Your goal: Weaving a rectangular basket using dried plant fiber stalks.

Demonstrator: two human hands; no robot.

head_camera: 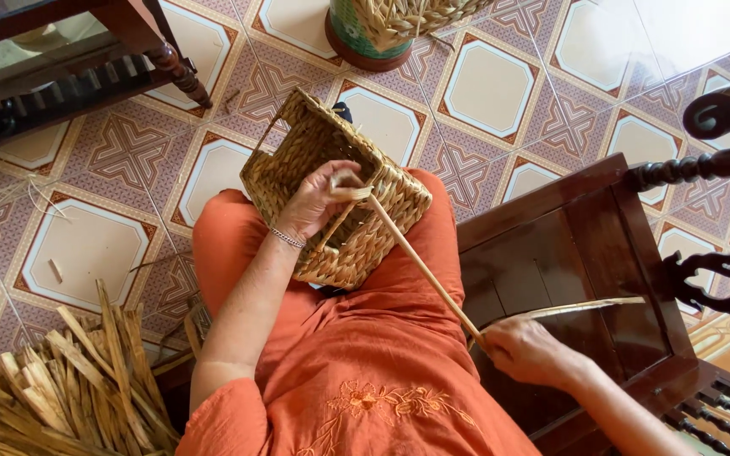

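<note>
A square woven straw basket (pixel 314 160) rests tilted on my lap, over orange trousers. My left hand (pixel 318 198) presses on its rim near one corner, where a pale straw strand (pixel 420 262) comes out of the weave. That strand runs taut down to the right into my right hand (pixel 527 348), which is closed around it beside my right knee. The strand's loose end sticks out to the right past my right hand.
A heap of dried straw strips (pixel 69 388) lies on the patterned tile floor at lower left. I sit on a dark wooden bench (pixel 585 245) with a carved armrest (pixel 720 127) at right. A wooden table (pixel 69 59) stands upper left, a round container (pixel 365 34) with straw at top.
</note>
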